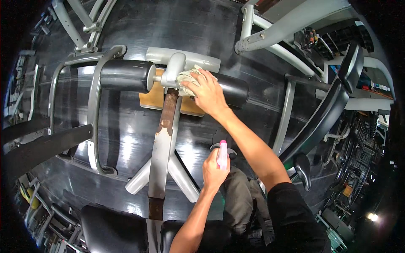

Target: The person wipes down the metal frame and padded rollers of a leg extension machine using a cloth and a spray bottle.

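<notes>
My right hand (207,91) presses a crumpled pale cloth (188,79) against the grey metal bracket (173,71) between two black foam rollers. The left roller (126,76) is in full view; the hand and cloth partly cover the right roller (232,90). In my left hand (213,169) is a spray bottle with a pink and white trigger head (223,155), held well below the cloth. The bottle's body is mostly hidden. From the bracket a grey beam (160,161) runs back towards me, its upper stretch (168,109) bare and rusty brown.
Wooden foot plates (152,98) lie beneath the rollers. Black padded seats (114,229) are at the bottom. A curved metal frame (95,126) stands left, a long black pad (316,120) right. Grey tubing (284,27) crosses the upper right above the black floor (133,31).
</notes>
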Action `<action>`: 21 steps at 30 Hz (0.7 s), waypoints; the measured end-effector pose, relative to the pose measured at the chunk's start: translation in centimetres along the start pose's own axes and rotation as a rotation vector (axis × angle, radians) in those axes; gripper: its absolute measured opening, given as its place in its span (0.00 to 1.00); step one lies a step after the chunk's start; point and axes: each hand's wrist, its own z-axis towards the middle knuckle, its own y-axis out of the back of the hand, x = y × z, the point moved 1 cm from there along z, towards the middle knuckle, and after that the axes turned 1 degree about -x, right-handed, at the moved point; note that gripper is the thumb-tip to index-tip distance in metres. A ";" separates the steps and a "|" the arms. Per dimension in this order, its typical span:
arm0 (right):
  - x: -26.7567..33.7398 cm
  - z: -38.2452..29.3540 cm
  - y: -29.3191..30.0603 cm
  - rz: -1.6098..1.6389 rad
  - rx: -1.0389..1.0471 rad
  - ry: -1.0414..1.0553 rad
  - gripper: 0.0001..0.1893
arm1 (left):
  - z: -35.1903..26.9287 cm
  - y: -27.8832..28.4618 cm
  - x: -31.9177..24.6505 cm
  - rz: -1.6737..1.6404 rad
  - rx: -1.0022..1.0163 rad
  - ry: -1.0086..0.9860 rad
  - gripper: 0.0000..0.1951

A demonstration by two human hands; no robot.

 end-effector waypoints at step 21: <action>-16.8 -5.3 3.9 0.689 0.090 -0.836 0.23 | 0.9 -0.1 -1.3 -0.053 -0.084 -0.090 0.07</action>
